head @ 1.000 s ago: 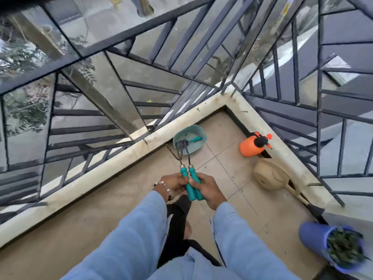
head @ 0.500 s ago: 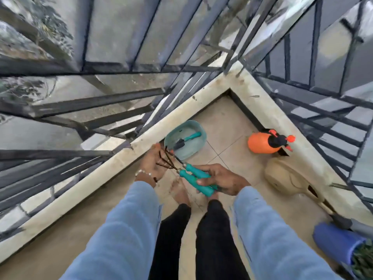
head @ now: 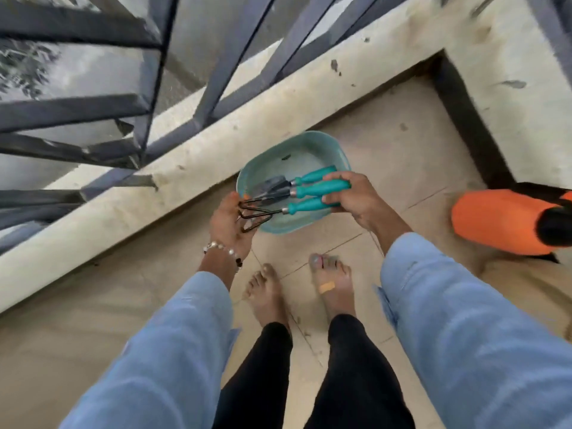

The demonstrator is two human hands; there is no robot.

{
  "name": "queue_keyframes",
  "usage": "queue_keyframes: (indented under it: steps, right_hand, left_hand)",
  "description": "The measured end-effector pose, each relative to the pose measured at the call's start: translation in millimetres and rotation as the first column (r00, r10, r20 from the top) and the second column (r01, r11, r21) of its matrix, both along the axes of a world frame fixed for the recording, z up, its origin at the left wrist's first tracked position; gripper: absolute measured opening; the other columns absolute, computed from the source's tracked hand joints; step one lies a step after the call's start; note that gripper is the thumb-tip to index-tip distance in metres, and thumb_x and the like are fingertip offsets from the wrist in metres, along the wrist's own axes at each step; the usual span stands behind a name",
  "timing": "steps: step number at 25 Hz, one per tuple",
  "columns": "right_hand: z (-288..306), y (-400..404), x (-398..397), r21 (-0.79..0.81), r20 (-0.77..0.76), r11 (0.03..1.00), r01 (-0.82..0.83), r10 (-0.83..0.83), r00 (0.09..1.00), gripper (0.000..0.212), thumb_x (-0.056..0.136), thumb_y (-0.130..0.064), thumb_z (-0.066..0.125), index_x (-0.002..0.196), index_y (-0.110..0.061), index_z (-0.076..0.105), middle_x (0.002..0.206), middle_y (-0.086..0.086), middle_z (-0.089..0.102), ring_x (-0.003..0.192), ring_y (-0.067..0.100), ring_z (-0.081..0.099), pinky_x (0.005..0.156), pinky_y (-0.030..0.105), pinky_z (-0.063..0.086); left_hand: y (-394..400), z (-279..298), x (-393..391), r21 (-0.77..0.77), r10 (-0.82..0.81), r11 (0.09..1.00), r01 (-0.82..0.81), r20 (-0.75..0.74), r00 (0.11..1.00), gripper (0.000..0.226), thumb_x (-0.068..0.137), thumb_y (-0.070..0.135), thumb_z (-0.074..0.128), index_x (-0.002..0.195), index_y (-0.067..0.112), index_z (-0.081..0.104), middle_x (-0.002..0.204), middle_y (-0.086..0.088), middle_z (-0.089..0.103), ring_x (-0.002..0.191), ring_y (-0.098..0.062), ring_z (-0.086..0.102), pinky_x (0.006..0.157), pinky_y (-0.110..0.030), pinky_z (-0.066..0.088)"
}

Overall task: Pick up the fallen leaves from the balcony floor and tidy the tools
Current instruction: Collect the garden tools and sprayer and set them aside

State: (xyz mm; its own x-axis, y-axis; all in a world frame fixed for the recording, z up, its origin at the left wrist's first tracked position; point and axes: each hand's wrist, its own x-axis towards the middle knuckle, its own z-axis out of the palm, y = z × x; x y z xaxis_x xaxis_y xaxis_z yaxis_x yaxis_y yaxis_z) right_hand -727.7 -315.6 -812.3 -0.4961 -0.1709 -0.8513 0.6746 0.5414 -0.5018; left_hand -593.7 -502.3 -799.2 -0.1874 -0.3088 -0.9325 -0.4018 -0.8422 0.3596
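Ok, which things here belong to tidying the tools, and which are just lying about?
In the job:
right hand gripping two teal-handled tools
left hand at the prongs
third tool
teal basin

Lying about:
orange spray bottle

An orange spray bottle (head: 501,221) with a black top lies on the tiled floor (head: 402,156) to the right of the hands. A pale concrete ledge (head: 130,193) carrying dark metal railing bars (head: 216,88) runs beyond them.
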Motion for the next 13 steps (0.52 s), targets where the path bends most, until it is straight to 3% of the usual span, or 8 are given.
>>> queue_keyframes:
  steps: [3,5,8,9,11,13]
  right_hand:
    - [-44.8,-16.4,-10.9,0.114,-0.098,0.984,-0.137,0.149,0.984,0.044,0.074,0.004,0.067,0.109,-0.023,0.062,0.111,0.007,0.061,0.103,0.025,0.06,0.091,0.038,0.052]
    - [-61.5,-26.4,-17.7,0.177,-0.099,0.972,-0.152,0.171,0.98,0.047,0.077,0.003,0.061,0.118,-0.02,0.059,0.118,0.006,0.059,0.105,0.021,0.057,0.096,0.033,0.049]
    - [-72.1,-40.4,-17.2,0.191,-0.037,0.978,-0.087,0.096,0.995,0.055,0.082,0.005,0.048,0.132,-0.016,0.05,0.134,0.013,0.052,0.115,0.025,0.052,0.102,0.034,0.045]
    - [-71.3,-43.2,-15.9,0.195,-0.015,0.977,-0.081,0.086,0.996,0.059,0.083,0.005,0.044,0.139,-0.016,0.044,0.139,0.013,0.047,0.121,0.026,0.048,0.105,0.036,0.042]
    - [-62.1,-43.4,-13.8,0.186,0.017,0.98,-0.066,0.064,0.998,0.065,0.086,0.007,0.036,0.145,-0.018,0.035,0.143,0.011,0.04,0.126,0.027,0.044,0.108,0.039,0.04]
    - [-46.5,-36.8,-10.6,0.161,0.041,0.986,-0.045,0.039,0.998,0.066,0.086,0.007,0.035,0.145,-0.021,0.035,0.143,0.009,0.04,0.124,0.027,0.046,0.106,0.041,0.042]
  left_hand:
    - [5.6,-24.6,-4.4,-0.087,-0.052,0.995,0.057,0.063,0.997,0.023,0.093,0.028,0.057,0.113,0.017,0.061,0.081,0.004,0.062,0.073,-0.011,0.057,0.064,-0.027,0.052]
    - [8.1,-33.0,-12.6,-0.119,-0.087,0.988,0.102,0.13,0.988,0.021,0.094,0.033,0.056,0.109,0.019,0.06,0.092,0.004,0.061,0.08,-0.011,0.055,0.073,-0.03,0.049]
    - [1.8,-35.2,-19.9,-0.122,-0.213,0.958,0.259,0.301,0.929,0.058,0.079,0.046,0.061,0.128,0.017,0.055,0.131,-0.01,0.055,0.112,-0.027,0.055,0.092,-0.043,0.052]
    - [-1.5,-35.4,-20.1,-0.108,-0.25,0.948,0.301,0.333,0.909,0.06,0.081,0.045,0.059,0.132,0.014,0.053,0.136,-0.013,0.052,0.116,-0.03,0.054,0.095,-0.044,0.051]
    - [-1.2,-23.7,-19.4,-0.065,-0.253,0.955,0.289,0.324,0.912,0.043,0.096,0.027,0.051,0.134,0.007,0.049,0.135,-0.016,0.052,0.107,-0.027,0.054,0.095,-0.041,0.05]
    - [2.8,-5.3,-13.4,-0.049,-0.22,0.968,0.247,0.315,0.923,0.035,0.1,0.009,0.042,0.134,0.012,0.048,0.119,-0.009,0.057,0.103,-0.024,0.053,0.093,-0.038,0.05]
